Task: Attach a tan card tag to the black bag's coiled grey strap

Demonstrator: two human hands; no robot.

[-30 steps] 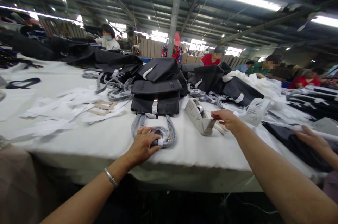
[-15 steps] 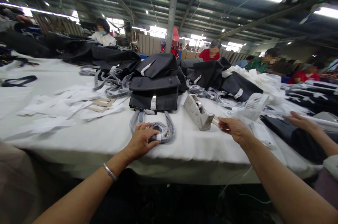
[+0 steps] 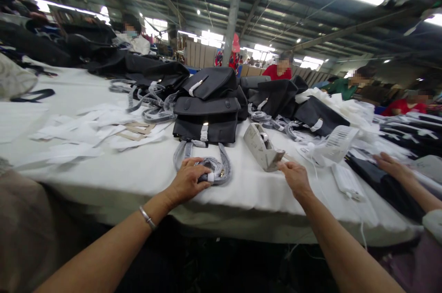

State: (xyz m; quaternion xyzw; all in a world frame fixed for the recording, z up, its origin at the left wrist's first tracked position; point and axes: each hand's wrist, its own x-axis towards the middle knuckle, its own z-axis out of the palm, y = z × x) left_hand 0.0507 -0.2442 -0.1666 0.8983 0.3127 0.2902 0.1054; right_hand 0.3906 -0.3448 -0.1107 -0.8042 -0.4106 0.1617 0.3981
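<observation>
My left hand [image 3: 189,180] is closed around a coiled bag strap [image 3: 214,164] wrapped in clear plastic, with a white band on the coil. The strap lies in front of a black bag [image 3: 221,132], whose buckle tab is wrapped in white. At the front end of a grey tape dispenser [image 3: 258,148], my right hand [image 3: 294,177] pinches its thumb and fingers together at the cutting edge. The tape between those fingertips is barely visible. A roll sits inside the dispenser.
Several black bags with wrapped straps are heaped behind. White paper sheets [image 3: 79,129] lie left. A small white fan [image 3: 331,146] and a white corded box [image 3: 347,182] stand right. A co-worker's hand [image 3: 393,166] rests by black pieces at far right. Other people work across the table.
My right hand has moved left, from a short way off the tape dispenser to against its front end. My left hand stays on the strap coil. The view has shifted slightly.
</observation>
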